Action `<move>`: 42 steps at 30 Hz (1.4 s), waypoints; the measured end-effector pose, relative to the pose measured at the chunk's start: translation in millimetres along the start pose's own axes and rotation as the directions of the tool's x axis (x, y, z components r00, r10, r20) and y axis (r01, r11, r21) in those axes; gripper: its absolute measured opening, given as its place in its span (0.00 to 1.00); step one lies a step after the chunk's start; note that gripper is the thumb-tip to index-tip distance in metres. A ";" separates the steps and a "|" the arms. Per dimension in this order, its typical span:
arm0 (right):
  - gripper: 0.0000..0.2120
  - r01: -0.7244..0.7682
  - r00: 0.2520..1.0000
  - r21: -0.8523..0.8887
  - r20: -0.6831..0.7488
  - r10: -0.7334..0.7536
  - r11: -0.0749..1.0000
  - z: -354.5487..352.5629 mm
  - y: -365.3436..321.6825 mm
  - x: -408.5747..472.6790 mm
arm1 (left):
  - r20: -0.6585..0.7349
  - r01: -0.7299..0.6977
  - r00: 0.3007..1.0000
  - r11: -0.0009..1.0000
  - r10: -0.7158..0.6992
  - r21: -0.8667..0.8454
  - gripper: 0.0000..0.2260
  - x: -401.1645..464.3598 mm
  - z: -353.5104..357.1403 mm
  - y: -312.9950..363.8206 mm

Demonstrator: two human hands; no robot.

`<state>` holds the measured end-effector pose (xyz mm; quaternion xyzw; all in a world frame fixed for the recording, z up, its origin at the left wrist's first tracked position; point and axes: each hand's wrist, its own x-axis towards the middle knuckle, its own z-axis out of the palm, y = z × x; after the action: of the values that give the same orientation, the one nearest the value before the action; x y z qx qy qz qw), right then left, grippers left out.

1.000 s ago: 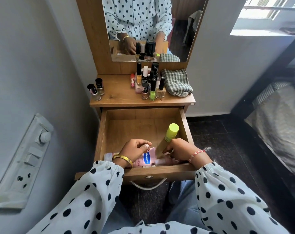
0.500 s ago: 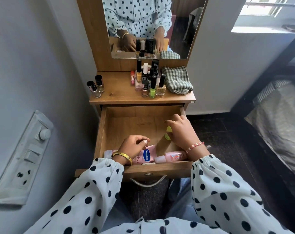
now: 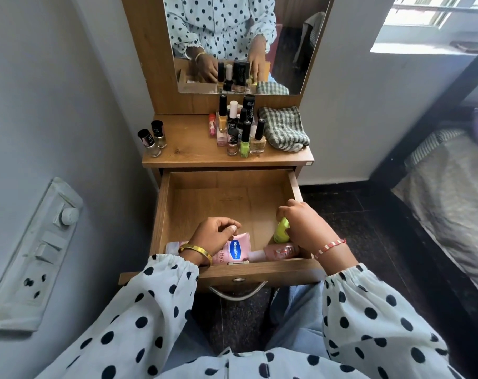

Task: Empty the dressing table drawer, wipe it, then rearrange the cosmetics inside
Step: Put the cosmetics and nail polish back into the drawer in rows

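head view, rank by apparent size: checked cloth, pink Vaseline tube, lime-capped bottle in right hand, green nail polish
1. checked cloth
2. pink Vaseline tube, partly under the left hand
3-4. lime-capped bottle, mostly hidden by the right hand, and green nail polish: unsure

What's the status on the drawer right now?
Left hand resting on pink Vaseline tube. Right hand closed on lime-capped bottle by drawer right wall. Nothing blocking.

Right hand [image 3: 304,227] grips green bottle [image 3: 281,233] inside drawer [image 3: 165,209].
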<state>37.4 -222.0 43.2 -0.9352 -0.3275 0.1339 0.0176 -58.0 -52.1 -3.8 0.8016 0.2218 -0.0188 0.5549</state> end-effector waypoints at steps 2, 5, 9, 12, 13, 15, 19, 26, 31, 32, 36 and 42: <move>0.17 -0.005 1.000 -0.026 0.006 0.005 1.000 -0.5 -3.4 -0.9 | -0.003 -0.003 1.000 1.000 0.003 0.008 0.10 0.1 0.0 -0.4; 0.17 -0.008 1.000 -0.067 0.014 0.009 0.998 -1.1 -7.4 -1.0 | -0.003 -0.007 1.000 1.000 0.007 0.009 0.10 -0.6 0.3 -1.0; 0.17 0.001 1.000 -0.115 -0.020 -0.004 0.993 -0.6 -9.2 0.6 | -0.006 -0.014 1.000 1.000 0.014 -0.002 0.10 -1.3 0.6 -0.9; 0.15 0.044 0.995 -0.138 -0.081 -0.056 0.990 -2.8 -12.6 3.2 | -0.010 -0.024 1.000 1.000 0.024 -0.015 0.09 -2.2 0.7 -0.5; 0.14 0.072 0.990 -0.132 -0.111 -0.087 0.989 -3.9 -14.1 4.7 | -0.012 -0.024 1.000 0.999 0.023 -0.023 0.09 -2.1 0.2 -0.6; 0.12 0.142 0.970 -0.094 -0.184 -0.158 0.985 -6.2 -19.2 7.6 | -0.023 -0.011 1.000 0.999 0.010 -0.053 0.09 -2.1 -2.1 -0.3; 0.08 0.243 0.925 0.111 -0.327 -0.196 0.964 -20.8 -40.8 16.6 | -0.089 -0.038 0.996 0.996 0.031 -0.077 0.09 1.3 -19.3 3.3; 0.07 0.413 0.860 0.219 -0.414 -0.299 0.884 -54.5 -96.3 58.3 | -0.332 -0.109 0.942 0.976 0.042 -0.186 0.06 11.1 -78.1 15.1; 0.13 0.410 0.874 0.287 -0.393 -0.284 0.865 -83.8 -135.2 91.4 | -0.620 -0.126 0.785 0.984 0.020 -0.127 0.06 27.3 -115.0 19.9; 0.15 0.403 0.882 0.291 -0.376 -0.283 0.868 -89.8 -142.3 98.8 | -0.672 -0.140 0.740 0.984 0.033 -0.106 0.06 29.5 -120.2 22.4; 0.20 0.384 0.906 0.261 -0.290 -0.307 0.886 -102.3 -164.8 126.5 | -0.753 -0.179 0.656 0.979 0.049 -0.093 0.09 31.0 -131.5 39.6; 0.31 0.407 0.911 0.198 -0.164 -0.379 0.892 -87.5 -183.5 161.5 | -0.699 -0.135 0.715 0.987 0.035 -0.090 0.24 48.9 -140.3 42.2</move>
<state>69.8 26.5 111.0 -0.8475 -0.4908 0.1074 0.1713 -28.3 78.3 73.6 0.7201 0.3773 0.3236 0.4841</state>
